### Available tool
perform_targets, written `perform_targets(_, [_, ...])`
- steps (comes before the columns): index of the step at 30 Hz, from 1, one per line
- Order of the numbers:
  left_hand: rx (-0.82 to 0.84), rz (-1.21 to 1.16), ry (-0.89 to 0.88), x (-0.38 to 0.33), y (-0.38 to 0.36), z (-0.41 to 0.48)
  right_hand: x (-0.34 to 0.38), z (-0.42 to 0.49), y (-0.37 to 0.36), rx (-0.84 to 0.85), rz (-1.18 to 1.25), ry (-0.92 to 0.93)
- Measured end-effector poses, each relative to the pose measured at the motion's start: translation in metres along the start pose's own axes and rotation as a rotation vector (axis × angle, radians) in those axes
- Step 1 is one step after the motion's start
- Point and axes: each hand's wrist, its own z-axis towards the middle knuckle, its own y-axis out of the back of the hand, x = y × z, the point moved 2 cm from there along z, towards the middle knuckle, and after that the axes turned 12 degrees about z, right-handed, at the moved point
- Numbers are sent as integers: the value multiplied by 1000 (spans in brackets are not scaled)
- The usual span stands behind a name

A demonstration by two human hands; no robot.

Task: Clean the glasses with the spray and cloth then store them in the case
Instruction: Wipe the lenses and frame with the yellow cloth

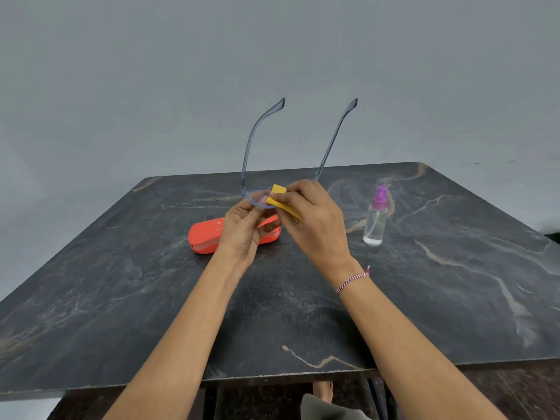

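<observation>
The glasses (258, 197) are in the air above the middle of the table, with the front down and both temples pointing up and away. I think this is so that the lenses face the person. The left hand (242, 228) grips the frame from below by the rim of one lens to keep it steady. The orange case (206, 234) lies under the hands, a little toward the left edge and seemingly ajar, probably ready to receive the glasses. The spray bottle (375, 219) with the purple cap stands upright toward the right edge, well apart from the work. The right hand (315, 219) pinches the folded yellow cloth (277, 197) against the lens, so wiping seems to be the step in hand. Behind is a plain grey wall (181, 71). The table (151, 298) has a dark stone top with pale veins.
</observation>
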Motion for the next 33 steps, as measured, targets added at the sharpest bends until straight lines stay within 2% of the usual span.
perform_targets(6, [28, -56, -36, -1, 1, 0, 0, 0, 0, -18, 74, -34])
perform_targets(17, [-180, 160, -154, -2, 11, 2, 4, 0, -2, 46, 107, -4])
perform_targets(23, [25, 139, -150, -4, 8, 1, -5, 1, 1, -7, 88, -87])
perform_targets(26, [77, 175, -152, -4, 11, 1, -6, 1, 1, -3, 75, -92])
perform_targets(29, [82, 219, -157, -4, 11, 1, -8, 1, 1, 1, 47, -97])
perform_targets(33, [11, 289, -201, -7, 9, 0, -8, 1, 1, 29, -12, -62])
